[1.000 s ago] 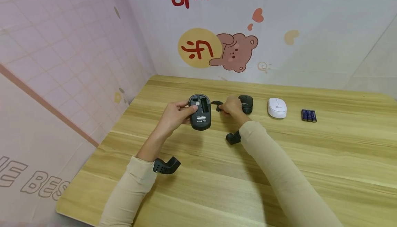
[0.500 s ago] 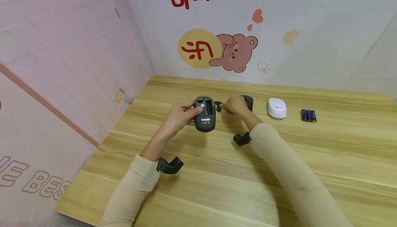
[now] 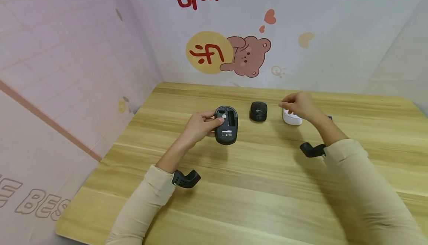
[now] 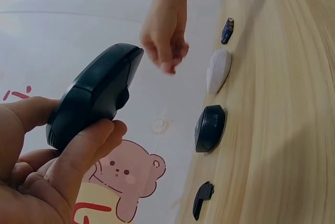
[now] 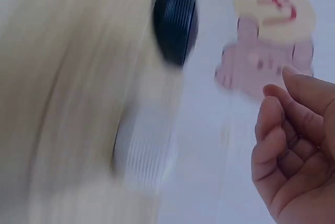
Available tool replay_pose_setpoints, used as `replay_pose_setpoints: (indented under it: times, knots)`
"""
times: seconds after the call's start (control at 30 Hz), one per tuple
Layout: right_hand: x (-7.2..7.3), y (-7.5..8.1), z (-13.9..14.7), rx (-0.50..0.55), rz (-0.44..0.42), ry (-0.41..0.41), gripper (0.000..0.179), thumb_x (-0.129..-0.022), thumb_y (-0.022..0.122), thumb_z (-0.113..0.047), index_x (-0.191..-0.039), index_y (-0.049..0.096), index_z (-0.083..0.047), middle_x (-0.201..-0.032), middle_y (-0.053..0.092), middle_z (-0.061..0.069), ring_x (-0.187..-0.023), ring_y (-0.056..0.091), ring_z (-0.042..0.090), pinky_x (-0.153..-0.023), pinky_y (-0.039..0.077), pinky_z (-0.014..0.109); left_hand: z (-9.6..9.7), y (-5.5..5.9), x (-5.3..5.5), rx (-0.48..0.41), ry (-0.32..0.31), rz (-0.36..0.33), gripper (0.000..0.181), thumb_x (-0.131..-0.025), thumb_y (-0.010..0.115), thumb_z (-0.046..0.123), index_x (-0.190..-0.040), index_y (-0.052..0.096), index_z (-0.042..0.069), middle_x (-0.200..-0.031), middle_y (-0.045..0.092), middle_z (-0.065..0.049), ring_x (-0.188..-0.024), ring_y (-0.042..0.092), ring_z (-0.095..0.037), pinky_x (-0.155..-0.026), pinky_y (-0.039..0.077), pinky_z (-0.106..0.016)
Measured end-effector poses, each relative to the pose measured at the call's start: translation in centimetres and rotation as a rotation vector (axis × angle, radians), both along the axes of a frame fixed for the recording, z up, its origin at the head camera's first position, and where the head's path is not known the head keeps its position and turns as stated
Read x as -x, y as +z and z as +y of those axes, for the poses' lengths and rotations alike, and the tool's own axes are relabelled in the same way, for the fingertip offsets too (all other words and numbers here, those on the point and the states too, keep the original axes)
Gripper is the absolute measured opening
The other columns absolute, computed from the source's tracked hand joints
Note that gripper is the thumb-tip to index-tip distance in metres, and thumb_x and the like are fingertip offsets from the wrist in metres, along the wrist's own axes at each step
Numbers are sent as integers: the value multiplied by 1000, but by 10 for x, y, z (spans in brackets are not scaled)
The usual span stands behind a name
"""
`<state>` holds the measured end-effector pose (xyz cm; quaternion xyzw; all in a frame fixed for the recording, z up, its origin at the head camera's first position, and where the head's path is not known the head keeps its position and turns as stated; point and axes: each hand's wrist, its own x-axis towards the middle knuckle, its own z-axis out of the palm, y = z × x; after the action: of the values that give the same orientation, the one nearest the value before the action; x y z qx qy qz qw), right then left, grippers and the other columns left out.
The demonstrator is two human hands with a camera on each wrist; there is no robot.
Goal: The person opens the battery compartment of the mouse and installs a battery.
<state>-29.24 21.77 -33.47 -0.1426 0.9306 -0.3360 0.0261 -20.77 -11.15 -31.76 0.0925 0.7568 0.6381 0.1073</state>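
Note:
My left hand holds a black computer mouse up off the table, thumb on its underside and fingers behind. The underside faces the head camera, and its battery slot is uncovered with no battery in it. My right hand holds nothing; its fingers curl loosely in the right wrist view. In the head view it overlaps a white mouse. A black battery cover lies on the table in the left wrist view; the held mouse hides it in the head view.
A second black mouse stands on the wooden table between the held mouse and the white one. Several blue batteries lie beyond the white mouse, mostly hidden behind the right arm in the head view. A printed cloth wall rises behind.
My right hand has left the battery cover and moved right, past the second black mouse to above the white mouse. My left hand has shifted slightly right with the held mouse.

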Motion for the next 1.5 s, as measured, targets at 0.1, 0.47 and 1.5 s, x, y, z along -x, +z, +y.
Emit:
replay_pose_setpoints:
  times: [0.1,0.47,1.5]
  knots:
    - [-4,0,33,-65,-11,-43,42,-94,55,-28,-111,61,10,-101,62,28,-76,60,33,-60,51,38,3,-1,1,0,-13,0,44,-89,61,8,-130,50,-4,-99,65,-24,-82,67,-26,-68,56,-34]
    - [-15,-19,108,-286,-54,-58,52,-92,58,-31,-118,53,14,-100,53,33,-83,52,41,-64,45,48,16,1,3,1,-37,-13,47,-89,62,10,-132,47,-3,-103,64,-23,-84,67,-27,-68,56,-34]
    - [-2,-40,120,-280,-54,-16,63,-87,65,-23,-129,35,12,-88,51,29,-70,49,35,-57,42,43,17,2,3,6,-41,10,45,-90,61,10,-131,49,-2,-103,65,-22,-84,67,-26,-69,56,-36]
